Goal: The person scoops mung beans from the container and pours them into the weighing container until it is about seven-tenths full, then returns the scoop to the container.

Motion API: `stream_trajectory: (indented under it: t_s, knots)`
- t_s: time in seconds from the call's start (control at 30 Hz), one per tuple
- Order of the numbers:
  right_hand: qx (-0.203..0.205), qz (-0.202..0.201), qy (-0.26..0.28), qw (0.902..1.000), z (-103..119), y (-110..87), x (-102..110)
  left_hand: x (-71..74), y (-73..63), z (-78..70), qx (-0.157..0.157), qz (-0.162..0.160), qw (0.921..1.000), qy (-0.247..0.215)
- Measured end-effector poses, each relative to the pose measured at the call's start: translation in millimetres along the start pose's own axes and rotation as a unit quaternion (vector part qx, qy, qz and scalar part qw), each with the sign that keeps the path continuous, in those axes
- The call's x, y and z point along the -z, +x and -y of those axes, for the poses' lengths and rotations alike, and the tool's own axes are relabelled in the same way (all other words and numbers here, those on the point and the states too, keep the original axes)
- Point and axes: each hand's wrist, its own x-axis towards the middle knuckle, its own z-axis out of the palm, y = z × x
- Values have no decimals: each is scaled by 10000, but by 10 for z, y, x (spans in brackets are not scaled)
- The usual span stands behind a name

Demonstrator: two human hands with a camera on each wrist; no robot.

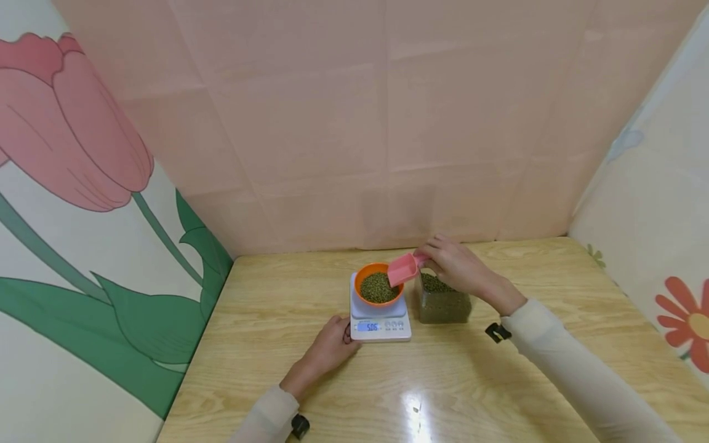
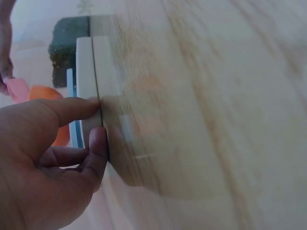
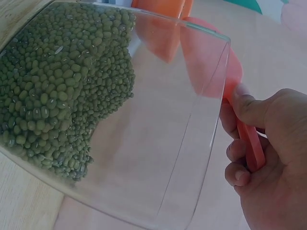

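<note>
An orange bowl (image 1: 359, 291) of green mung beans (image 1: 379, 288) sits on a white digital kitchen scale (image 1: 382, 335) with a lit display. My left hand (image 1: 332, 340) holds the scale at its front left corner, thumb and fingertips on the edge in the left wrist view. With my right hand (image 1: 450, 261) I grip the handle of a pink scoop (image 1: 403, 269), its mouth tilted down over the bowl's right rim; no beans show in it. Beside the scale, below my right hand, stands a clear container (image 1: 445, 311) of mung beans (image 3: 62, 91).
Everything rests on a wood-grain table (image 1: 266, 289). A pink sheet (image 1: 310, 135) covers the wall behind it, and flower-painted walls rise at both sides. Dark wrist bands (image 1: 300, 426) show on the sleeves.
</note>
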Motion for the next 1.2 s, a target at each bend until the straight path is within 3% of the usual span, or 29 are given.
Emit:
stream_trajectory:
  t_s: [0.53, 1.2]
  knots:
    - [-202, -81, 128, 9997, -37, -48, 57, 3, -6, 3, 3, -21, 9999, 104]
    - [-186, -541, 93, 9983, -112, -193, 226, -5, 18, 4, -78, -24, 9999, 105]
